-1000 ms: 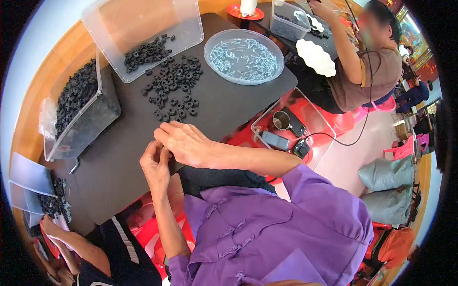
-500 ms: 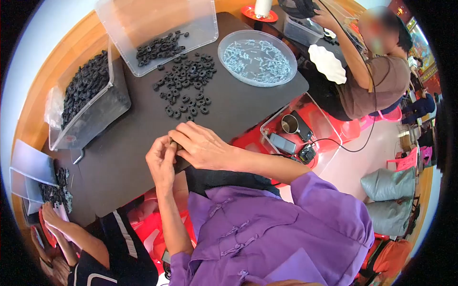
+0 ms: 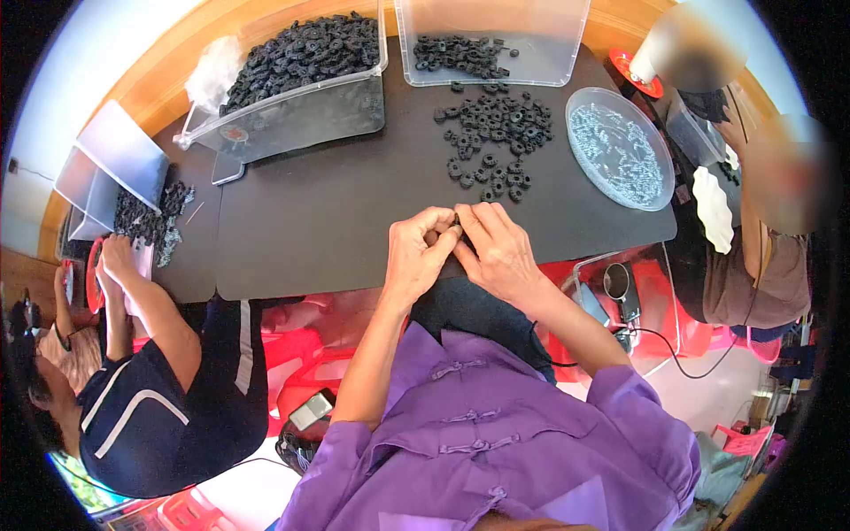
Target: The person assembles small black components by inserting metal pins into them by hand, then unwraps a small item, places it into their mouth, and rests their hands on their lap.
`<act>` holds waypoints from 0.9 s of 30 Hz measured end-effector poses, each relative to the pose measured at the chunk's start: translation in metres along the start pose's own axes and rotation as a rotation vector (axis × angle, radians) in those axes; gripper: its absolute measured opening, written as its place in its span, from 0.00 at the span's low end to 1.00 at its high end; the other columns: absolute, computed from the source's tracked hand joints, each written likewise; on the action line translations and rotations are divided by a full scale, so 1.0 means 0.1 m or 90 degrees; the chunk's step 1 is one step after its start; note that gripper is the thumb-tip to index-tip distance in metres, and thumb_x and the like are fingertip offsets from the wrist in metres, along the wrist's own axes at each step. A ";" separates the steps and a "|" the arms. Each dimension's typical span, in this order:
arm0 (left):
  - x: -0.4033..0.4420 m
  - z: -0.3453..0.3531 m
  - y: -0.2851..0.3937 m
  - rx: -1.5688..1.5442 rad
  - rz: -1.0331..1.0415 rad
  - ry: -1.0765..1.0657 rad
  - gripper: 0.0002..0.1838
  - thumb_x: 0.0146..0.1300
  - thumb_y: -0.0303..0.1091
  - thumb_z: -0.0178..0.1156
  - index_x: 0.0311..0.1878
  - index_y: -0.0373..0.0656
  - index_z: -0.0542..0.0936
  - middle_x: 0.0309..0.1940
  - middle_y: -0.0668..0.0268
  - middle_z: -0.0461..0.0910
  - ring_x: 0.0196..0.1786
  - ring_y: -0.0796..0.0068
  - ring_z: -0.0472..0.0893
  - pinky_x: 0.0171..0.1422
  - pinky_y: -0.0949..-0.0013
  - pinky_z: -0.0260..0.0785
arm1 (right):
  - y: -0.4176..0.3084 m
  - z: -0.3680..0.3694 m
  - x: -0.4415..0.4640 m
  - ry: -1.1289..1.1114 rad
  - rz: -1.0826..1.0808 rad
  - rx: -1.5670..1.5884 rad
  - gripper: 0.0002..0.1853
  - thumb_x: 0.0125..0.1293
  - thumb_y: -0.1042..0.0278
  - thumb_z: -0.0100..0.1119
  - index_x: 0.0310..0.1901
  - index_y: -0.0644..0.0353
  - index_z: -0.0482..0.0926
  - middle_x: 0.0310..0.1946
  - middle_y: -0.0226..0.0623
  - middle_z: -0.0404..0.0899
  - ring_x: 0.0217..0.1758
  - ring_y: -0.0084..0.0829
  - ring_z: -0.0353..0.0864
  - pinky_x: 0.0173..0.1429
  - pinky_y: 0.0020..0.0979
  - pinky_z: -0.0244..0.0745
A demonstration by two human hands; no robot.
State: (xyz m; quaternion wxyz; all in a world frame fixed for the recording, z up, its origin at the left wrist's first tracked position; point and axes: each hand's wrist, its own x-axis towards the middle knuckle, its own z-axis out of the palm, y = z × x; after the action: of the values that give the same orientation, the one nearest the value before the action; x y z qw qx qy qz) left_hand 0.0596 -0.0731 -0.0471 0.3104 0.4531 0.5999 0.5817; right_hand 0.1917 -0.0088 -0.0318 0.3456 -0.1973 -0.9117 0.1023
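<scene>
Two hands pinch a small black part over the bench.
Head view: the left hand [image 3: 420, 251] and right hand [image 3: 498, 251] meet fingertip to fingertip on the small black part [image 3: 456, 219], at the near edge of the bench [image 3: 305, 226], just below loose black pieces [image 3: 500, 124].

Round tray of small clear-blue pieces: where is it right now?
Head view, right side: the round tray sits on the dark table near its right end, just right of the loose black parts.
</scene>
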 end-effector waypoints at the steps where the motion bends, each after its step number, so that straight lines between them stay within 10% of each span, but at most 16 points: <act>1: 0.01 -0.01 0.00 0.002 -0.001 0.000 0.06 0.55 0.24 0.60 0.36 0.32 0.78 0.22 0.69 0.76 0.23 0.89 0.67 0.25 0.79 0.61 | 0.01 0.00 0.00 -0.007 -0.007 -0.019 0.21 0.50 0.72 0.62 0.46 0.71 0.71 0.34 0.42 0.68 0.37 0.39 0.72 0.38 0.34 0.73; 27: 0.03 -0.01 -0.03 0.029 -0.016 -0.015 0.08 0.56 0.25 0.59 0.35 0.30 0.81 0.24 0.64 0.80 0.23 0.85 0.71 0.27 0.76 0.64 | 0.06 0.08 -0.07 0.001 -0.043 -0.081 0.19 0.50 0.70 0.62 0.42 0.70 0.74 0.33 0.39 0.70 0.37 0.36 0.71 0.39 0.31 0.73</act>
State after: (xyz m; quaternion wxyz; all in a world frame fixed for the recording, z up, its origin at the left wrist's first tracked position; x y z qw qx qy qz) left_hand 0.0573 -0.0701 -0.0492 0.3144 0.4596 0.6146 0.5587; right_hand 0.1927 -0.0068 -0.0432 0.3363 -0.1878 -0.9223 0.0323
